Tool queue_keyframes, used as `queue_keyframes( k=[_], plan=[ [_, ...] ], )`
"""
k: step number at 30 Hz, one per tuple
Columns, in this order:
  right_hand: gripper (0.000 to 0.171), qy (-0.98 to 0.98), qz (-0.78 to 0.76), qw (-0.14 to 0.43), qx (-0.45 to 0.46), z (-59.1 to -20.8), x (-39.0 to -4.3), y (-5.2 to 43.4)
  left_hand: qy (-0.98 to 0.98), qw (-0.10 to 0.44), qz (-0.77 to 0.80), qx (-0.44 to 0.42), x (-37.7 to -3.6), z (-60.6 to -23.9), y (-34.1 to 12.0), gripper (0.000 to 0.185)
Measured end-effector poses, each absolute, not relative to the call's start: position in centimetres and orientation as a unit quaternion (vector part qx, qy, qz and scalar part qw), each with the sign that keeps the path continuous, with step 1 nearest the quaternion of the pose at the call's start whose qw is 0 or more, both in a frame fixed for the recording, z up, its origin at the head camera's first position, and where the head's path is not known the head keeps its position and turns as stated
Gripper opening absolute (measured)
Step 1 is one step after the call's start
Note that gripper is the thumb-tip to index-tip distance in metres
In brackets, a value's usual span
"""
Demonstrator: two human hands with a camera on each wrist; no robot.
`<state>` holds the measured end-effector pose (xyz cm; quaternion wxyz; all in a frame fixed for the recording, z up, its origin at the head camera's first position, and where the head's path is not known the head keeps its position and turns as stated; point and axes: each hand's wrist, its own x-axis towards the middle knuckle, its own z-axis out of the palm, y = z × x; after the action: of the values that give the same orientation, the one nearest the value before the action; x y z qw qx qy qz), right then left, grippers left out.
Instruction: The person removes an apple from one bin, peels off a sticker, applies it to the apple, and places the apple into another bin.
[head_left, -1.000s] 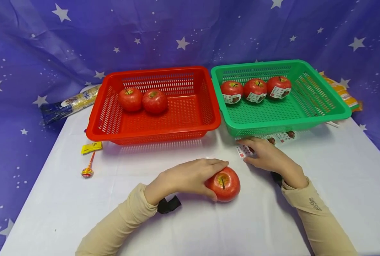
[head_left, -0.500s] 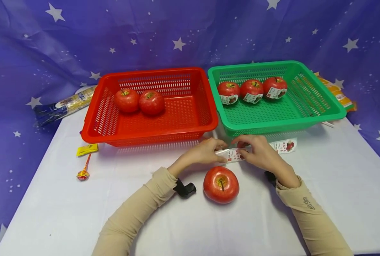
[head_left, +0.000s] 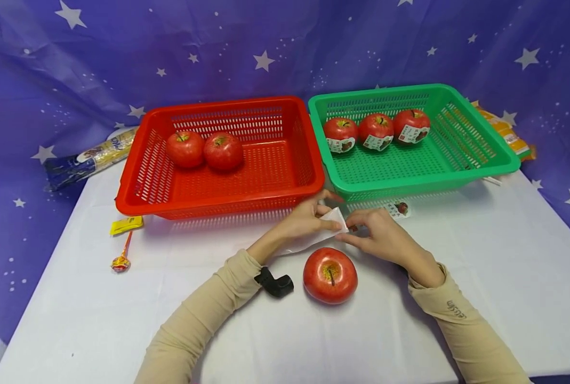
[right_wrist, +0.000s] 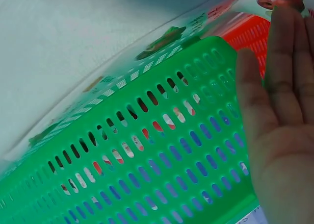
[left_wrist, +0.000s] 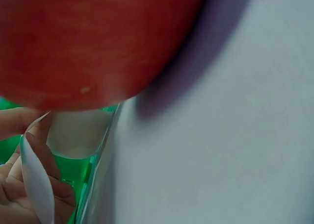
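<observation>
A strip of white apple labels (head_left: 333, 216) is bent up between the two hands, just in front of the baskets. My left hand (head_left: 301, 223) pinches it from the left, its white backing trailing under the wrist. At the folded edge, my right hand (head_left: 385, 234) pinches the strip between thumb and fingers. The printed end runs out behind the right hand toward the green basket. One red apple (head_left: 330, 276) without a label sits on the table just below the hands. In the left wrist view this apple (left_wrist: 88, 47) looms close, with the curled strip (left_wrist: 37, 180) beside some fingers.
The red basket (head_left: 227, 205) holds two unlabelled apples. In the green basket (head_left: 424, 184) stand three apples with labels. A lollipop (head_left: 121, 263) and a yellow packet (head_left: 126, 225) lie at left. Blue-and-gold packaging (head_left: 93, 158) and an orange packet (head_left: 507, 136) lie behind the baskets.
My left hand has let go of the apple and moved up to the label strip. The strip has shifted left and been folded back, its white underside showing. My right hand stays at it.
</observation>
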<state>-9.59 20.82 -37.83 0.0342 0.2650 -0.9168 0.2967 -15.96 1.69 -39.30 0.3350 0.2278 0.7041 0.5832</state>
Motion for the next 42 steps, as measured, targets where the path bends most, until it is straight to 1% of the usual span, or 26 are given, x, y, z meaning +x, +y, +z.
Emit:
queue_keyframes(
  k=[5, 11, 15, 17, 24, 28, 32, 39, 42],
  plan=[
    [0.012, -0.917, 0.283, 0.004, 0.28, -37.7, -9.6, 20.8, 0.71, 0.305, 0.579, 0.262, -15.6, -39.1, 1.8, 0.049],
    [0.01, -0.906, 0.304, -0.036, 0.294, -37.6, -9.9, 21.2, 0.71, 0.282, 0.576, 0.291, -15.7, -39.1, 1.5, 0.048],
    [0.017, -0.896, 0.332, -0.074, 0.285, -37.7, -9.8, 21.5, 0.713, 0.274, 0.559, 0.322, -15.6, -39.1, 1.1, 0.047],
    [0.018, -0.896, 0.338, -0.081, 0.277, -37.8, -9.7, 21.6, 0.712, 0.275, 0.558, 0.326, -15.5, -39.2, 1.0, 0.046],
    [0.016, -0.901, 0.347, -0.056, 0.254, -37.6, -9.4, 21.3, 0.707, 0.269, 0.574, 0.312, -15.3, -39.1, 0.9, 0.045],
    [0.016, -0.899, 0.34, -0.056, 0.27, -37.6, -9.3, 21.0, 0.721, 0.265, 0.568, 0.295, -15.2, -38.8, 0.8, 0.041],
    [0.01, -0.903, 0.316, -0.036, 0.29, -37.5, -9.3, 20.8, 0.736, 0.256, 0.555, 0.29, -15.1, -38.4, 0.8, 0.037],
    [0.015, -0.902, 0.305, -0.035, 0.305, -37.2, -9.6, 21.4, 0.768, 0.234, 0.516, 0.298, -15.3, -38.2, 1.3, 0.046],
    [0.015, -0.901, 0.311, -0.032, 0.301, -37.3, -9.7, 21.6, 0.769, 0.231, 0.514, 0.301, -15.3, -38.3, 1.3, 0.047]
  ],
)
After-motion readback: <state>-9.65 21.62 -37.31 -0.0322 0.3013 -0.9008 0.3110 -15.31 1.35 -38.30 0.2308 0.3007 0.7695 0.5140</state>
